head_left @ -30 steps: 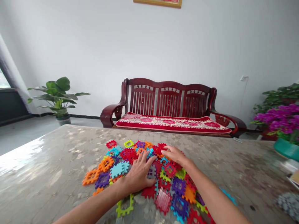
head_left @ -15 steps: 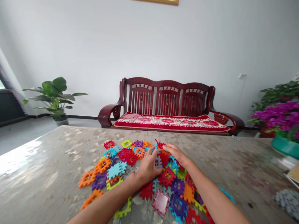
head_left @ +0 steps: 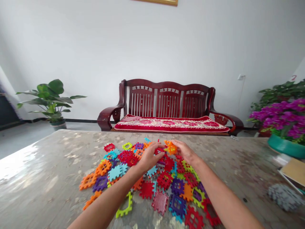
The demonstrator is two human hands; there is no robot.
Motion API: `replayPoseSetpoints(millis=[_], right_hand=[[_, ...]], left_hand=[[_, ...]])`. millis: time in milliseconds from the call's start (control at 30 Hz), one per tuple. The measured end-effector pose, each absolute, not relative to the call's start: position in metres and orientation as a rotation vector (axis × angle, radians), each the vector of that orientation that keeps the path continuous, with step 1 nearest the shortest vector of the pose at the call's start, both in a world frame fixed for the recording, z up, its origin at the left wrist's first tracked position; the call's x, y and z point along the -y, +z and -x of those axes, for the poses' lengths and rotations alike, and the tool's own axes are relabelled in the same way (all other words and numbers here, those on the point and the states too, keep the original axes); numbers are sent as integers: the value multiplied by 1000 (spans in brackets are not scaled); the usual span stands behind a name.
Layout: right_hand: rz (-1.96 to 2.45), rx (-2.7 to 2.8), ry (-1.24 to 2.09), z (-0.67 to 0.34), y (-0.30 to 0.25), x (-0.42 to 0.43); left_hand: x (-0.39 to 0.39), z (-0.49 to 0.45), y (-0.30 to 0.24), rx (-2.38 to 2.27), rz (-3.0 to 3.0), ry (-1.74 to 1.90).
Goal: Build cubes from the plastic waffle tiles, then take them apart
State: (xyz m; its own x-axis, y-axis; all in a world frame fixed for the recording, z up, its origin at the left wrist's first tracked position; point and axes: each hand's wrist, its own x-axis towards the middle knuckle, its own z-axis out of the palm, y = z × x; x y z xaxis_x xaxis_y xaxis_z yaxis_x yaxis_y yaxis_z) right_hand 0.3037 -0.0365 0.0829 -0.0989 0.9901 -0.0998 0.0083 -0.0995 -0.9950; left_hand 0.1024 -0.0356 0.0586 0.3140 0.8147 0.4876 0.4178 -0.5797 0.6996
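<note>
Up to twelve o'clock slides the left hand (head_left: 148,158), and out into plainer view comes bright orange toothed plastic (head_left: 171,148), barely showing under the fingers half a second ago! Two hands at work, and the right hand (head_left: 187,152) has that orange pinched at its fingertips, on the heap's one o'clock edge; one piece or more, I can't tell. The left hand is half-curled, a gap between thumb and forefinger, over the red pieces; whether it grips one, I can't tell.

Around the heap's clock now: three flat orange window tiles (head_left: 88,180) run along nine o'clock, one flat purple window tile (head_left: 100,183) beside them. One hollow lime-green toothed frame (head_left: 125,206) lies at seven, one translucent pink ribbed square (head_left: 160,202) near six, two dark purple window squares (head_left: 177,205) about four to five. Well apart at three sits one cluster of grey toothed plastic (head_left: 284,196) on the glossy patterned tabletop (head_left: 59,165). Twelve o'clock, beyond it all: one dark-red wooden bench (head_left: 168,98), three slatted back panels, one red-and-cream floral cushion (head_left: 170,123).
</note>
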Motion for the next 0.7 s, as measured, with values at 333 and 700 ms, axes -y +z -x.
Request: replayPoseSetpoints(millis=[333, 700], right_hand=[[1739, 1533, 658, -386, 28, 64], [2043, 1790, 365, -348, 18, 73]], left_hand=[[106, -60, 49, -1065, -2736, 568], [123, -115, 22, -1129, -2721, 356]])
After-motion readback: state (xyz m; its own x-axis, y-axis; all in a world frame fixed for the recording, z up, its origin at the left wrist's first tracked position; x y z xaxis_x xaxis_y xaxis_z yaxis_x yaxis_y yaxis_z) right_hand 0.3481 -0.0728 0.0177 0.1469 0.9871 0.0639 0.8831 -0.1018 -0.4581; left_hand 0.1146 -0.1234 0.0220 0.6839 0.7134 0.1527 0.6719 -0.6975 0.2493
